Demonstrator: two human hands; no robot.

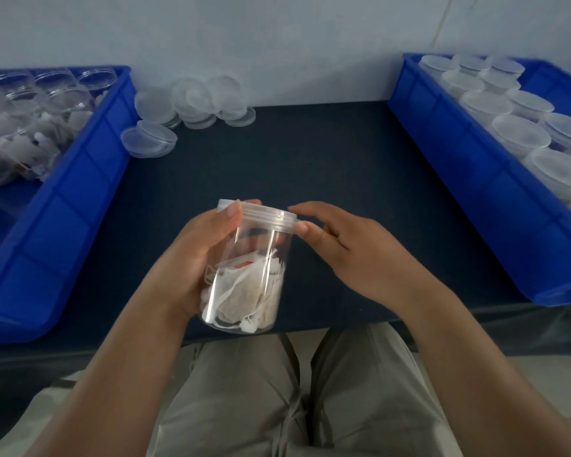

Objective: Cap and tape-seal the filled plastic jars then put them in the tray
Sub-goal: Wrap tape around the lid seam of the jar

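Note:
A clear plastic jar [248, 275] filled with white tea bags hangs above the table's front edge, tilted away from me. My left hand [195, 255] grips its body, thumb lying up near the rim. A translucent cap [264, 214] sits on the jar's mouth. My right hand [340, 245] touches the cap's right side with its thumb and fingertips, the fingers mostly straight. No tape is in view.
A blue tray [80, 199] at the left holds uncapped filled jars. A blue tray [468, 179] at the right holds capped jars. Loose caps [192, 103] lie stacked at the back of the dark table [310, 159], against the wall.

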